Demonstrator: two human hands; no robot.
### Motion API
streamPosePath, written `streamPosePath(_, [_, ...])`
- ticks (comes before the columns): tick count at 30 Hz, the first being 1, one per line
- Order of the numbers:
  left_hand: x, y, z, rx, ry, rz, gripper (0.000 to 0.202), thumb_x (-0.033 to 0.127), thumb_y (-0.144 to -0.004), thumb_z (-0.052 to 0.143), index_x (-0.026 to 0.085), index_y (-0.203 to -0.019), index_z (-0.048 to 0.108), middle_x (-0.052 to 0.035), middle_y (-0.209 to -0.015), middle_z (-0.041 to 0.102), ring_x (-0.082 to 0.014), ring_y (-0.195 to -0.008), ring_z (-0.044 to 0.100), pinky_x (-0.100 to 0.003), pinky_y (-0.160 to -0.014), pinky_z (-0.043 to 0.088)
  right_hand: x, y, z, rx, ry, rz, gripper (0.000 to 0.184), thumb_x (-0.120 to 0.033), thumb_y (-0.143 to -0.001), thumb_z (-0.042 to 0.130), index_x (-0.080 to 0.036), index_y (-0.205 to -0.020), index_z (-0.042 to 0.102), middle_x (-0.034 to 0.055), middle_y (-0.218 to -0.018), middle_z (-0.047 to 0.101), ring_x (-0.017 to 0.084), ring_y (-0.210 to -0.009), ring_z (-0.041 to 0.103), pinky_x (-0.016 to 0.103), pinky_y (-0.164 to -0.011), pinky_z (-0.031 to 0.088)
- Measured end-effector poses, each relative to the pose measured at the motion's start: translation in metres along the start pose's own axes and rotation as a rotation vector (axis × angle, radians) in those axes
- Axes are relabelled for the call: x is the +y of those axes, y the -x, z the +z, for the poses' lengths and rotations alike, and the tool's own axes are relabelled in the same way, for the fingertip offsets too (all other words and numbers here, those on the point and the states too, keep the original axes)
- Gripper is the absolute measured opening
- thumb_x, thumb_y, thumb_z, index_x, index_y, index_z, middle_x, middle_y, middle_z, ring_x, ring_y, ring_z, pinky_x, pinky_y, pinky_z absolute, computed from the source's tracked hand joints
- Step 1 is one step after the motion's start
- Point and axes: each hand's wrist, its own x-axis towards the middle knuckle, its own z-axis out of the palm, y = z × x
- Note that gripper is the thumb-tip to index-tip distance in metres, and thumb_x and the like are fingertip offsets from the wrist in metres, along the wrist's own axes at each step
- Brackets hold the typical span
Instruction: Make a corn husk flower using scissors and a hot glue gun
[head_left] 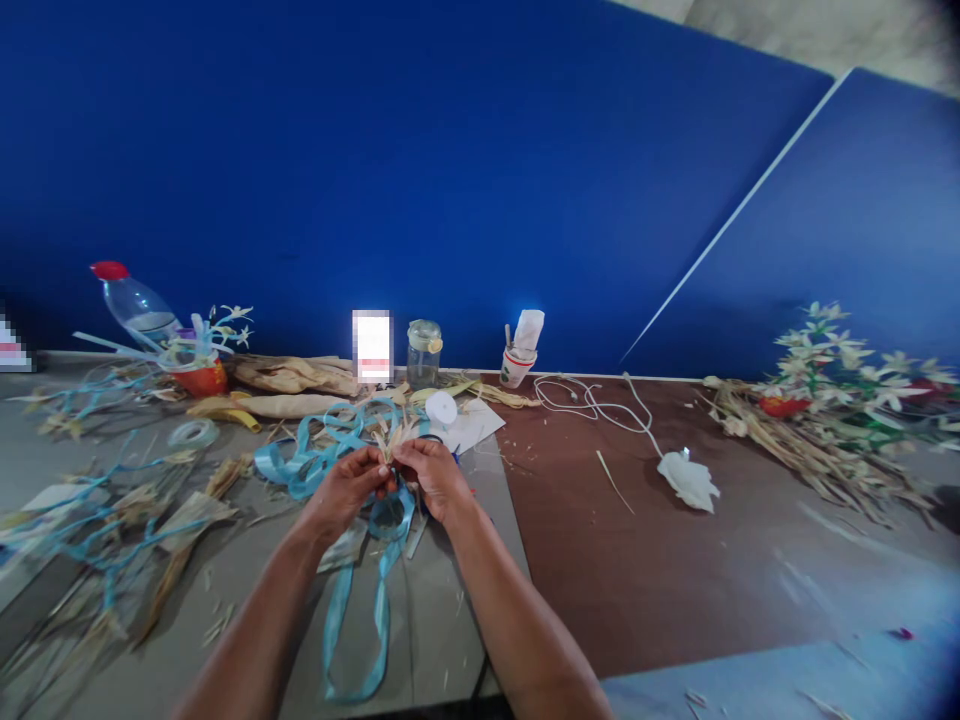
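Note:
Between my two hands is a small pale flower of dried husk (394, 437), its thin petals fanning upward. My left hand (354, 484) is closed, thumb and fingers pinching the flower's base from the left. My right hand (433, 472) pinches it from the right, fingertips near the petals. Loops of light blue ribbon (300, 468) lie behind and below the hands, and one long loop hangs toward the front of the table. A white round spool (441, 408) sits just beyond my right hand on a white sheet (480, 425). The stem under the flower is mostly hidden by my fingers.
Dried husks (292, 375), a glass jar (424, 358) and a paper cup (517, 366) line the blue partition (450, 180). Blue-wrapped stems (112, 550) and a tilted bottle (139, 305) are left. A white cable (600, 408), crumpled tissue (687, 482) and white flowers (840, 350) are right.

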Motion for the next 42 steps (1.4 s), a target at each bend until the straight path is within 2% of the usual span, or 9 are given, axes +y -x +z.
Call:
streamPosePath(6, [0.003,0.0,0.004,0.033,0.026,0.019,0.029,0.034,-0.062,0.078,0.015,-0.069,0.057,-0.0004,-0.057,0.062,-0.0092,-0.051,0.051,-0.021,-0.052,0.037,-0.001,0.002,0.001,0.002,0.004,-0.033,0.023,-0.033,-0.056,0.072,-0.017,-0.053,0.057,-0.0031,-0.043,0.055,0.008,-0.039,0.044,0.02,-0.042,0.029])
streamPosePath(11, [0.001,-0.001,0.007,0.092,-0.019,0.082,0.029,0.037,-0.062,0.077,0.016,-0.068,0.057,-0.0003,-0.056,0.062,-0.0102,-0.052,0.05,-0.022,-0.053,0.037,0.002,0.0,0.001,0.035,0.065,-0.131,0.021,-0.031,-0.058,0.071,-0.017,-0.053,0.057,-0.0052,-0.044,0.051,0.006,-0.042,0.039,0.021,-0.045,0.027])
streamPosePath(17, [-0.001,-0.001,0.011,0.166,-0.149,0.115,0.029,0.039,-0.064,0.074,0.016,-0.068,0.056,0.0005,-0.056,0.062,-0.0099,-0.051,0.048,-0.021,-0.051,0.035,0.007,-0.002,0.0,0.088,0.234,-0.207,0.017,-0.03,-0.064,0.064,-0.017,-0.055,0.056,-0.0055,-0.046,0.049,0.007,-0.044,0.039,0.021,-0.046,0.029])
streamPosePath(21, [0.003,0.001,0.015,0.202,-0.172,0.133,0.03,0.04,-0.063,0.074,0.016,-0.067,0.057,0.0013,-0.055,0.06,-0.0101,-0.051,0.048,-0.022,-0.051,0.035,0.005,0.001,0.001,0.089,0.379,-0.251,0.017,-0.032,-0.065,0.065,-0.018,-0.06,0.058,-0.0034,-0.049,0.054,0.01,-0.047,0.045,0.023,-0.048,0.034])
streamPosePath(26, [0.009,0.003,0.021,0.249,-0.205,0.118,0.031,0.041,-0.059,0.075,0.016,-0.066,0.058,0.0035,-0.052,0.055,-0.0095,-0.049,0.047,-0.021,-0.049,0.034,0.0,0.008,0.006,0.171,0.568,-0.344,0.016,-0.031,-0.065,0.065,-0.018,-0.061,0.057,-0.002,-0.056,0.056,0.012,-0.053,0.05,0.024,-0.053,0.04])
streamPosePath(32, [0.006,0.002,0.018,0.179,-0.208,0.116,0.032,0.042,-0.061,0.075,0.016,-0.069,0.058,0.0031,-0.055,0.057,-0.0095,-0.05,0.048,-0.021,-0.05,0.036,-0.004,0.013,0.008,0.228,0.636,-0.346,0.017,-0.03,-0.065,0.063,-0.018,-0.059,0.053,-0.0043,-0.054,0.052,0.011,-0.053,0.047,0.022,-0.054,0.039])
streamPosePath(36, [0.005,0.003,0.013,0.05,-0.138,0.124,0.029,0.039,-0.066,0.074,0.016,-0.07,0.057,0.0028,-0.056,0.057,-0.0098,-0.053,0.05,-0.021,-0.052,0.039,-0.003,0.012,0.008,0.179,0.521,-0.285,0.018,-0.03,-0.064,0.062,-0.018,-0.058,0.05,-0.0048,-0.051,0.05,0.01,-0.047,0.046,0.021,-0.048,0.038])
streamPosePath(39, [0.007,0.005,0.01,-0.055,-0.033,0.134,0.026,0.037,-0.07,0.072,0.015,-0.078,0.061,-0.0008,-0.066,0.062,-0.0116,-0.062,0.055,-0.023,-0.061,0.044,0.0,0.01,0.007,0.149,0.397,-0.257,0.02,-0.033,-0.065,0.062,-0.018,-0.059,0.051,-0.0048,-0.049,0.051,0.009,-0.045,0.046,0.02,-0.045,0.037])
streamPosePath(42, [0.008,0.007,0.008,-0.06,0.109,0.075,0.025,0.035,-0.072,0.072,0.014,-0.081,0.065,-0.0033,-0.071,0.064,-0.0126,-0.067,0.058,-0.025,-0.068,0.046,0.002,0.007,0.006,0.149,0.325,-0.265,0.02,-0.033,-0.063,0.064,-0.017,-0.059,0.053,-0.0053,-0.049,0.05,0.008,-0.045,0.043,0.019,-0.045,0.035])
